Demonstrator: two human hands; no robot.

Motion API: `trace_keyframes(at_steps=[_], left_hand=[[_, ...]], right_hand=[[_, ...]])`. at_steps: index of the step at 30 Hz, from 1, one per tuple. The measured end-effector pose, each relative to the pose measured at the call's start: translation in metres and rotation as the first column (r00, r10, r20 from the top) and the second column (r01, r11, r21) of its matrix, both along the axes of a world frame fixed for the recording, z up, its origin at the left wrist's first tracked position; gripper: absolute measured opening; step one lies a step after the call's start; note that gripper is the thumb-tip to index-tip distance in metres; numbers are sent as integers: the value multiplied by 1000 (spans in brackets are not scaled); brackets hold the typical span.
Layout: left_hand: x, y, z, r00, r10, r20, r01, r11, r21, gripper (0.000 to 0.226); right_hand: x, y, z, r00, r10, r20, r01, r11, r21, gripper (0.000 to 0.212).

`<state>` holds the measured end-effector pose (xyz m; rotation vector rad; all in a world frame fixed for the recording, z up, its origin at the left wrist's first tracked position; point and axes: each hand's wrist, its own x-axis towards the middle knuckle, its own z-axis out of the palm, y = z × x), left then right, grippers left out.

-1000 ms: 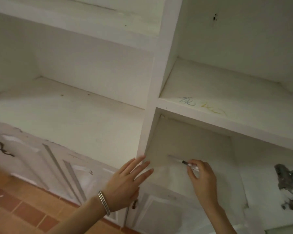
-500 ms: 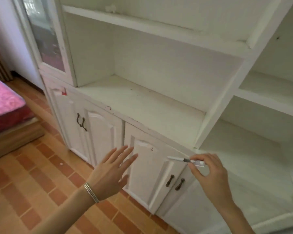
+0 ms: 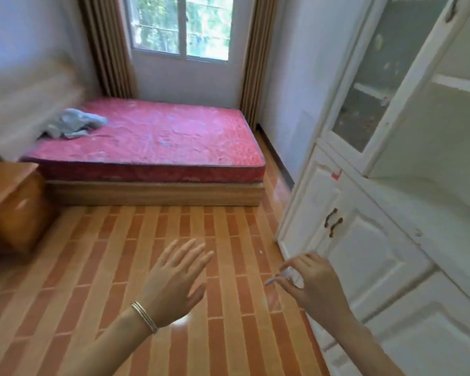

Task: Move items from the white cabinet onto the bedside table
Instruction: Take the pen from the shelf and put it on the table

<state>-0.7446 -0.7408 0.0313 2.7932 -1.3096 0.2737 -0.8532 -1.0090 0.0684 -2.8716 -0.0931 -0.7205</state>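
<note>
My right hand (image 3: 314, 283) pinches a thin white pen (image 3: 276, 279) between thumb and fingertips, low in the view beside the white cabinet (image 3: 369, 240). The pen's tip points left and its image is blurred. My left hand (image 3: 174, 280) hovers over the floor with straight, spread fingers and holds nothing; a silver bangle circles its wrist. The wooden bedside table (image 3: 10, 202) stands at the left edge, next to the bed, with only part of its top in view.
A low bed with a red mattress (image 3: 152, 137) fills the middle of the room, a grey cloth (image 3: 73, 124) lying on it. Brick-patterned floor tiles (image 3: 120, 267) stretch between the cabinet and the bedside table. Curtains frame a window at the back.
The view has swung left from the cabinet shelves to the room, bed and bedside table. My right hand still pinches the pen, carried away from the shelf. My left hand stays flat.
</note>
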Motion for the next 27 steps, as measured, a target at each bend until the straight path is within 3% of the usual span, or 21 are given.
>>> trace_keyframes(at_steps=[5,12,21,27], left_hand=[[19,95,-21,965,262,-34,-261,965,20,60],[79,203,-29,828,556,-74,-553,831,66,60],[199,300,0,597,800,-59,-802,597,-29,52],[229,370,-35,470,875,-113,-881,473,-4,56]], right_hand=[[108,81,-23,955,266,-133,-271,962,-19,19],[253,202,-46,835,524,-166,-524,850,52,19],[423,336,-27,714,688,-134,-684,725,81,18],[491,422,-43,610,763,-217,-770,635,68,15]])
